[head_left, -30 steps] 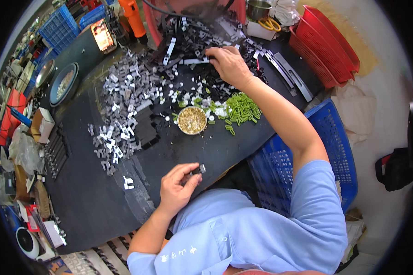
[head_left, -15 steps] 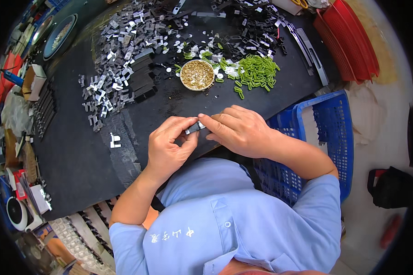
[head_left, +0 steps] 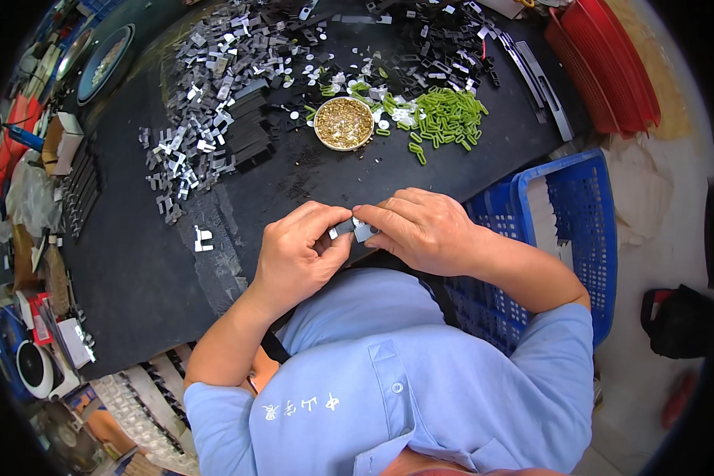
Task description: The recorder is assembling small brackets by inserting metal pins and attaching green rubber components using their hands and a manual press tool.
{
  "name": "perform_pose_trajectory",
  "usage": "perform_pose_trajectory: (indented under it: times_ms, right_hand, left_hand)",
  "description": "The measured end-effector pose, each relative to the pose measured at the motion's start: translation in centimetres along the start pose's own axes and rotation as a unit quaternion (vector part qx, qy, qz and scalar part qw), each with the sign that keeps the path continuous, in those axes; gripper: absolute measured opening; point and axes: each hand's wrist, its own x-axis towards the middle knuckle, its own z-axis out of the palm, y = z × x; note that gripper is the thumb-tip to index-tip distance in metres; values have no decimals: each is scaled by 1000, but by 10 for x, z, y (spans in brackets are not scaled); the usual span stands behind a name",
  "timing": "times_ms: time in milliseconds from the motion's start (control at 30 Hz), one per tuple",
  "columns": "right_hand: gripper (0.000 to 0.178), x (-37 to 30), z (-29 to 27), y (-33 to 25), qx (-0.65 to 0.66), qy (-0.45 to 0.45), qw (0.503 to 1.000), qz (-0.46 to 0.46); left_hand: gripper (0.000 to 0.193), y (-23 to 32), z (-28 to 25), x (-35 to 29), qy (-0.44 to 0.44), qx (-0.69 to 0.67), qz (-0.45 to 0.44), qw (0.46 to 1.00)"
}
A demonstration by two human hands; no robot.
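Note:
Above the near edge of the black worktable (head_left: 127, 293), my two hands meet at the fingertips. Between left thumb and fingers, my left hand (head_left: 297, 247) pinches a small black part (head_left: 342, 228) with a pale end. My right hand (head_left: 424, 230) is closed on a small grey metal piece (head_left: 365, 232) against it; whether the two are joined I cannot tell. Just beyond sits a round dish (head_left: 343, 148) of tiny brass-coloured parts (head_left: 343, 119). Green oblong loops (head_left: 451, 117) lie heaped to its right. A single silvery bracket (head_left: 203, 239) rests left of my left hand.
Silvery brackets (head_left: 184, 163) and dark strips (head_left: 248, 131) are piled at the far left, black parts (head_left: 444, 47) at the far right. A blue crate (head_left: 595, 206) stands by my right elbow, below red baskets (head_left: 603, 71). A blue bowl (head_left: 89, 89) is far left.
My right hand has shifted slightly right, and the grey metal piece now shows at its fingertips beside the black part. My left hand keeps its pinch.

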Motion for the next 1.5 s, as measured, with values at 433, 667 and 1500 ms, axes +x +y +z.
perform_pose_trajectory:
  times_ms: [433,667,1500]
  right_hand:
    - [37,2,-9,-5,7,-12,1000,7]
    - [27,-2,-4,-8,27,-40,997,65]
    - [26,58,-14,200,-268,-44,955,117]
  left_hand:
    - [19,6,1,-1,4,-1,25,1000]
    - [20,0,9,-5,17,51,56,997]
    - [23,-2,48,50,-192,73,152,967]
